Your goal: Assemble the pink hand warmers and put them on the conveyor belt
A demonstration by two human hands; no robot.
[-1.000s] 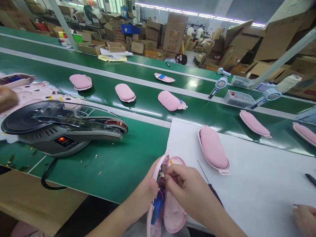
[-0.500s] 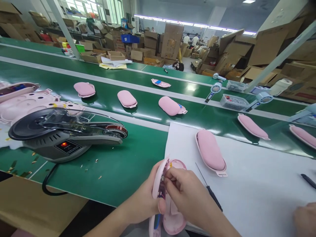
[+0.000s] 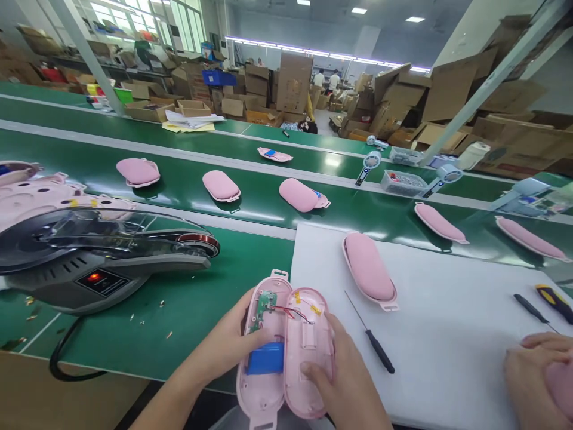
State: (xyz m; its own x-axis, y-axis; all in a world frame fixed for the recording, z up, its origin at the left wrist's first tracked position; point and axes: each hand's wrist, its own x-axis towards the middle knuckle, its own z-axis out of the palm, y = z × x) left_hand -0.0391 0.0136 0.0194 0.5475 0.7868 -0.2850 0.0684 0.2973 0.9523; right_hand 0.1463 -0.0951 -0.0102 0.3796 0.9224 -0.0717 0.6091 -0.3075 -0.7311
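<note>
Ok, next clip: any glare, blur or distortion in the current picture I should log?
Head view: white glare patches on the green work surface; head view: the open pink case is sharp enough to make out its thin wires, while the distant people look small and soft; head view: the metal post at right leans strongly, likely wide-lens distortion.

Windows (image 3: 187, 27) upper L; strip lights (image 3: 342, 57) at rear; wall (image 3: 264, 25) gray-blue; ceiling lamps (image 3: 359, 10) lit; cdbd boxes (image 3: 294, 83) flank floor (image 3: 323, 121).
</note>
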